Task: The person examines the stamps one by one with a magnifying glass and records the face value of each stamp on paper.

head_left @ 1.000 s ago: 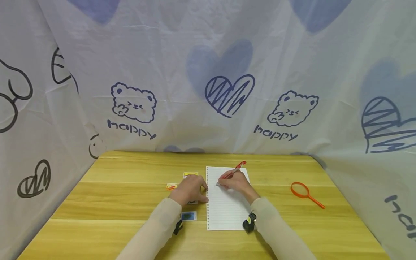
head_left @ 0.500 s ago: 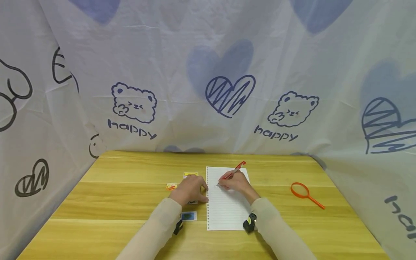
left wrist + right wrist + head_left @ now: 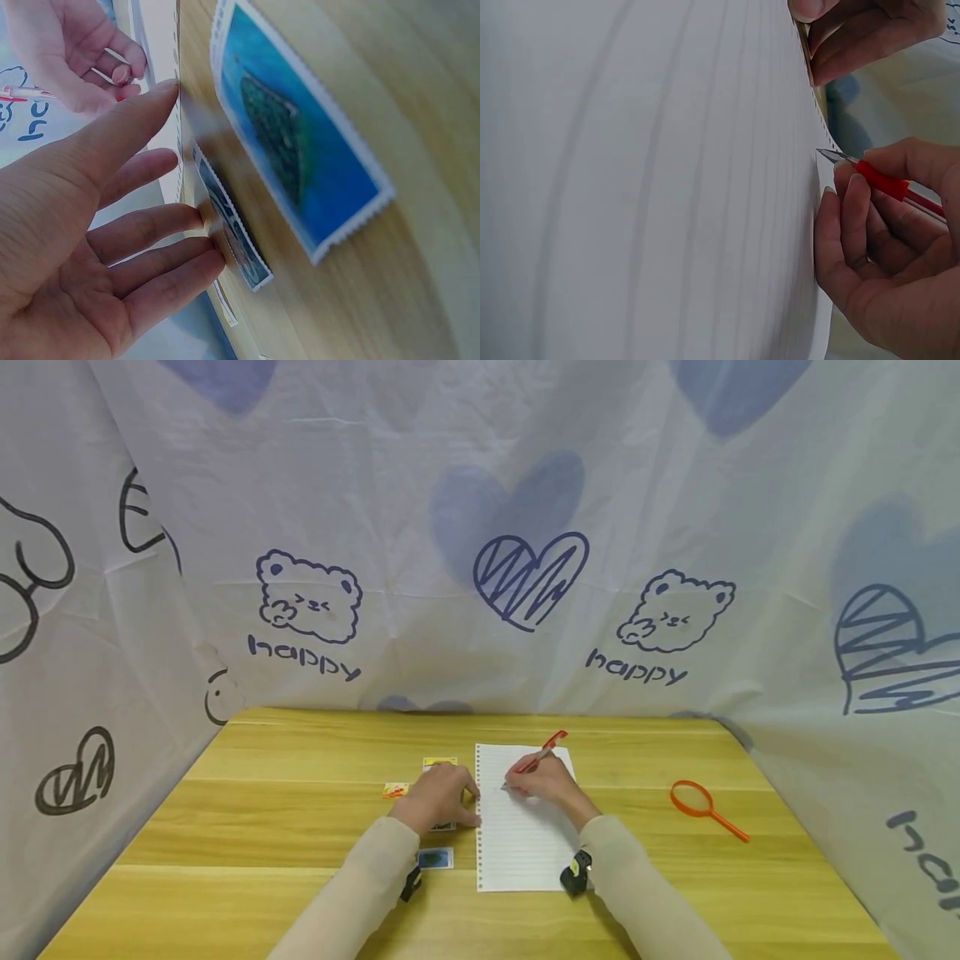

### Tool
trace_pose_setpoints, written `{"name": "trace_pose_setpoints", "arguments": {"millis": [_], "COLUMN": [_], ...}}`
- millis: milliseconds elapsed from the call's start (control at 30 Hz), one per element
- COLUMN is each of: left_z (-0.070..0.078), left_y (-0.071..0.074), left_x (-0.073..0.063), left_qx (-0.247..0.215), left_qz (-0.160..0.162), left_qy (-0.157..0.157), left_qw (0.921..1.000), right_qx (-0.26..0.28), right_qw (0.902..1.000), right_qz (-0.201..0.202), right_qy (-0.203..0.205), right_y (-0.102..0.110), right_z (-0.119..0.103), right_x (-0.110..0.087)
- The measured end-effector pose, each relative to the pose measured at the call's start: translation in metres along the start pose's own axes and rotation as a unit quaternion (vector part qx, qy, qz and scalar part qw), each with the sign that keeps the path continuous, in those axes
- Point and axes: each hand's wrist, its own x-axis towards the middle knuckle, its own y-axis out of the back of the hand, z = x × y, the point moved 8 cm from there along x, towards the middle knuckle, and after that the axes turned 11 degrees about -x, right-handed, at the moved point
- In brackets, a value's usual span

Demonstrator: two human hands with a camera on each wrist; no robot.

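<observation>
A sheet of lined white paper [image 3: 525,852] with punched holes down its left side lies on the table. My right hand [image 3: 545,778] pinches a red pen [image 3: 889,182] between thumb and fingers, its metal tip at the upper left part of the sheet. Thumb and fingertips of my left hand [image 3: 438,797] rest at the sheet's punched edge, the fingers loosely bent and holding nothing. Under and beside that hand lie several stamps: a blue stamp with a green island [image 3: 277,124], a darker stamp [image 3: 232,225] at the fingertips, and a small yellow-and-red stamp [image 3: 395,791].
An orange magnifying glass [image 3: 693,798] lies to the right of the paper on the wooden table [image 3: 225,835]. White cloth [image 3: 420,527] printed with hearts and bears hangs behind the table and along both sides.
The pen tip has shifted slightly to the right on the paper, and small faint marks show near it. My left hand has stayed in place.
</observation>
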Motion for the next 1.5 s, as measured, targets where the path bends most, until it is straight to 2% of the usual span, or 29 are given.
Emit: {"name": "trace_pose_setpoints", "arguments": {"millis": [200, 400, 633, 767, 933, 1100, 1200, 1333, 1500], "left_z": [0.0, 0.0, 0.0, 0.0, 0.001, 0.001, 0.001, 0.002, 0.003], "left_y": [0.0, 0.0, 0.0, 0.001, 0.002, 0.002, 0.001, 0.002, 0.002], "left_x": [0.0, 0.001, 0.002, 0.002, 0.0, -0.001, -0.002, -0.003, -0.005], "left_qx": [0.0, -0.008, -0.005, -0.006, -0.009, -0.013, -0.015, -0.015, -0.017], "left_qz": [-0.001, -0.006, -0.003, -0.002, -0.001, -0.004, -0.005, -0.002, 0.0], "left_qy": [-0.004, -0.002, -0.001, -0.001, -0.006, -0.009, -0.01, -0.008, -0.013], "left_qw": [1.0, 1.0, 1.0, 1.0, 0.9999, 0.9999, 0.9998, 0.9999, 0.9998], "right_qx": [-0.01, 0.013, 0.031, -0.001, -0.077, -0.132, -0.13, -0.096, -0.112], "right_qw": [0.9999, 0.9998, 0.9986, 0.9961, 0.9841, 0.9726, 0.9706, 0.9662, 0.9455], "right_qz": [0.004, 0.008, -0.005, -0.008, 0.01, 0.026, 0.032, 0.04, 0.061], "right_qy": [0.0, 0.011, 0.042, 0.088, 0.16, 0.19, 0.2, 0.236, 0.299], "right_y": [-0.001, 0.0, 0.003, 0.011, 0.023, 0.032, 0.035, 0.039, 0.047], "right_z": [-0.002, -0.001, -0.003, -0.009, -0.02, -0.024, -0.023, -0.023, -0.029], "right_x": [-0.001, 0.0, -0.002, -0.008, -0.015, -0.021, -0.023, -0.027, -0.038]}}
